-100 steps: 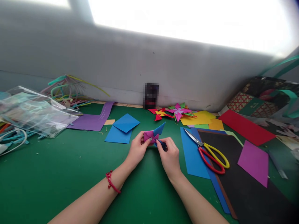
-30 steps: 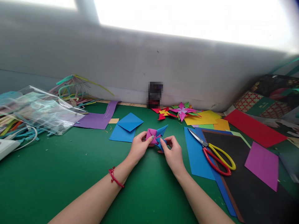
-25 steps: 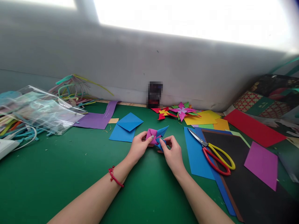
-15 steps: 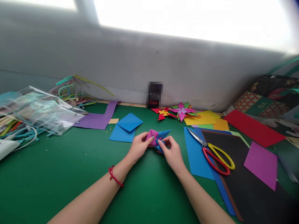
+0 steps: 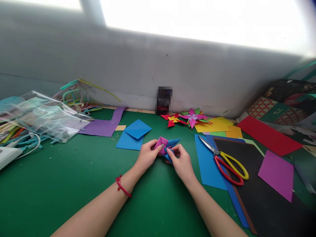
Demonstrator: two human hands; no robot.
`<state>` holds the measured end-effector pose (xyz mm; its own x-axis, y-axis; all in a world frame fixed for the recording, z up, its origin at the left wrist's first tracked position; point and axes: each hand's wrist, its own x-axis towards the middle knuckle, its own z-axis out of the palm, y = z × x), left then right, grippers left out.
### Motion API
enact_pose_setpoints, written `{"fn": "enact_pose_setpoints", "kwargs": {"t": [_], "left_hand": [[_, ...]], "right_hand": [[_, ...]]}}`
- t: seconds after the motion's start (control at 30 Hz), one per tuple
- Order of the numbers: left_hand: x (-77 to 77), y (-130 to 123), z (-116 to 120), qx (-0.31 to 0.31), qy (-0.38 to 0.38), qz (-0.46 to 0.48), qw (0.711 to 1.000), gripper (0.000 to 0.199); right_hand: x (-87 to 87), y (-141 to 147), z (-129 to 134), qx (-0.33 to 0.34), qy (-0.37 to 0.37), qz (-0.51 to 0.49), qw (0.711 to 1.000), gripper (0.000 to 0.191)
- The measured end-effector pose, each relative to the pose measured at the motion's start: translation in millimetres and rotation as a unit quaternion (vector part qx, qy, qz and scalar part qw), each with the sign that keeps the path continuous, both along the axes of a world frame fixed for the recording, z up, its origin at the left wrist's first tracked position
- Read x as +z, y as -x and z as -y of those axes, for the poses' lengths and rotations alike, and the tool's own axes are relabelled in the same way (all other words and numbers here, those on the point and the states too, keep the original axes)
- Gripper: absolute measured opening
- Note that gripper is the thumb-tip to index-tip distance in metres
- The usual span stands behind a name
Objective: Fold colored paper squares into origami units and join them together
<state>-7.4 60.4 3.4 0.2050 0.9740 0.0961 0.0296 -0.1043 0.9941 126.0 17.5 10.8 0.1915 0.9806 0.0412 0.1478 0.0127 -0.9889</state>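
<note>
Between my two hands is a folded origami piece (image 5: 161, 143) of pink-purple and blue paper, held just above the green table. My left hand (image 5: 148, 154) pinches its purple part, thumb on top. The fingers of my right hand (image 5: 182, 159) are closed on a blue flap at the near right side. A blue point of the piece sticks out to the upper right. Parts of the folds are hidden behind my fingers. Two blue paper squares (image 5: 137, 129) lie overlapping beyond my left hand.
Scissors (image 5: 228, 161) with red and yellow handles rest on blue sheets and a black board (image 5: 249, 168) at the right. Folded paper stars (image 5: 192, 117) lie at the back. Purple paper (image 5: 101, 127), a clear plastic bag (image 5: 56, 115) and coloured strips are on the left.
</note>
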Motion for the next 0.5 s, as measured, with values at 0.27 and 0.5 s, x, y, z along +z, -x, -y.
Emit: {"fn": "enact_pose_setpoints", "kwargs": {"t": [0.27, 0.5], "left_hand": [[-3.4, -1.2, -4.4, -0.005, 0.064, 0.057, 0.996, 0.031], [-3.5, -2.3, -4.2, 0.013, 0.055, 0.047, 0.997, 0.029]], "right_hand": [[-8.1, -4.4, -5.2, 0.011, 0.0, 0.032, 0.999, 0.03], [-9.3, -3.7, -7.4, -0.001, 0.002, 0.04, 0.999, 0.029]]}}
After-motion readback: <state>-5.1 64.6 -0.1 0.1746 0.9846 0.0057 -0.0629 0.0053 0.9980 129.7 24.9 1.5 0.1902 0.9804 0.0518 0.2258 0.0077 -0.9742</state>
